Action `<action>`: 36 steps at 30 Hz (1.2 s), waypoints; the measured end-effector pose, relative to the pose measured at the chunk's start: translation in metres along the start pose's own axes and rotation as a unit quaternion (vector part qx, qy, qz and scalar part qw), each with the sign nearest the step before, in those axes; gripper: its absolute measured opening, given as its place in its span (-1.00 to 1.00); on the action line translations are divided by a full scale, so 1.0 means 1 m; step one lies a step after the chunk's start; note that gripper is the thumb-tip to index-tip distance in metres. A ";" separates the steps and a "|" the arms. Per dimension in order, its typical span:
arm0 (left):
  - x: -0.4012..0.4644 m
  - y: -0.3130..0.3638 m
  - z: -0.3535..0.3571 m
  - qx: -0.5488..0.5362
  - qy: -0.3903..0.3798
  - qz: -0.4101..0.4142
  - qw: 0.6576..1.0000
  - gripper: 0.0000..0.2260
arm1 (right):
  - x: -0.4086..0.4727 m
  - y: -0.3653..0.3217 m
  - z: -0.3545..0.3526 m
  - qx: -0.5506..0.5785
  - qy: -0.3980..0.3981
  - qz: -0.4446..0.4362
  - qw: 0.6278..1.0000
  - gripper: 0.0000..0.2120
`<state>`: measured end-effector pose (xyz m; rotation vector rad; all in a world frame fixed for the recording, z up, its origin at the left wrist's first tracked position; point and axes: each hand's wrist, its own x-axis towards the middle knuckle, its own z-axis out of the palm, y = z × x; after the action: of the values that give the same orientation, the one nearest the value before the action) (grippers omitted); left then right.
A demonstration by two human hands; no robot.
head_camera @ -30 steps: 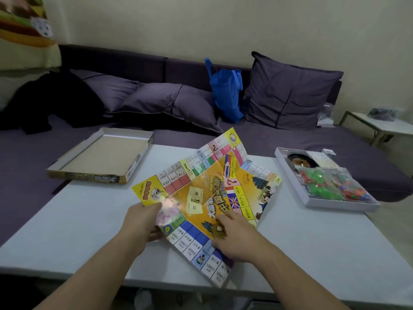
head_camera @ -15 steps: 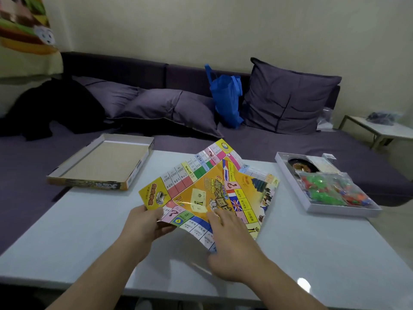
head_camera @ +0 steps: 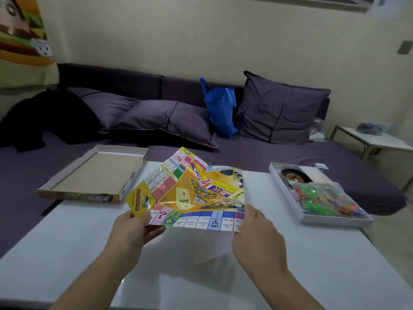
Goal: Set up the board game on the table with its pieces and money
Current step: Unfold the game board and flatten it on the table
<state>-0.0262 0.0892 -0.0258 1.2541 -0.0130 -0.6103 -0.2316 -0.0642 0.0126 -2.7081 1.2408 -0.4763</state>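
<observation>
A glossy yellow paper game board (head_camera: 192, 193) is partly unfolded and lifted above the white table (head_camera: 78, 238). My left hand (head_camera: 131, 229) pinches its near left corner. My right hand (head_camera: 254, 233) grips its near right edge. The far half of the sheet still bends upward along its creases. At the right, the open box base (head_camera: 288, 195) holds a bag of green and orange plastic pieces (head_camera: 324, 198), a black round part (head_camera: 295, 175) and a pale stack of cards (head_camera: 312, 173).
The upturned box lid (head_camera: 96, 173) lies at the table's far left, partly over the purple sofa (head_camera: 268, 153). Cushions and a blue bag (head_camera: 220, 108) sit behind. A small white side table (head_camera: 377, 139) stands at the right.
The board has been lifted off the table and spread wider. My right hand moved from on top of it to its right edge. The view tilted upward.
</observation>
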 end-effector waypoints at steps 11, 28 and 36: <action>-0.004 0.010 0.003 -0.037 0.008 0.039 0.998 -0.87 | 0.003 0.002 0.002 -0.015 0.087 -0.034 0.996 -0.50; 0.009 0.000 -0.009 0.199 -0.038 0.006 0.979 -0.61 | -0.020 -0.035 0.032 -0.011 0.048 -0.184 0.982 -0.41; 0.020 0.012 -0.009 0.126 0.029 0.161 0.979 -0.75 | -0.024 -0.032 0.035 -0.024 0.064 -0.224 0.972 -0.54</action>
<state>-0.0017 0.0901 -0.0244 1.4762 -0.2462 -0.2957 -0.2119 -0.0255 -0.0182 -3.0423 0.6581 -0.6845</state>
